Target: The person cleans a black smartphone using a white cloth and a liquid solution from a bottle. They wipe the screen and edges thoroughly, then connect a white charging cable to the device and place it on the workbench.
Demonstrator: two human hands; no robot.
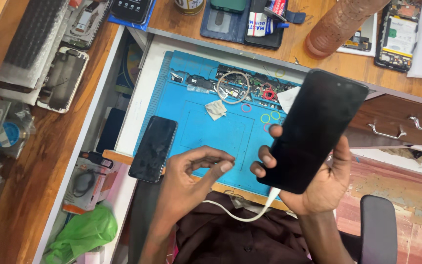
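My right hand (318,183) grips a black smartphone (313,129) with a dark screen, held upright and tilted over the blue work mat (206,127). A white cable (242,212) is plugged into the phone's lower end and trails down over my lap. My left hand (191,178) hovers just left of the phone, thumb and forefinger pinched together; I cannot tell if anything small sits between them. A second black phone (153,148) lies face up on the mat's left edge.
Coloured rubber rings (267,117), a wire coil (233,87), a crumpled wipe (215,109) and small parts lie on the mat. Opened phones (397,34), a wallet case (242,22) and a brown bottle (340,24) sit on the wooden desk. A green bag (84,232) lies at the lower left.
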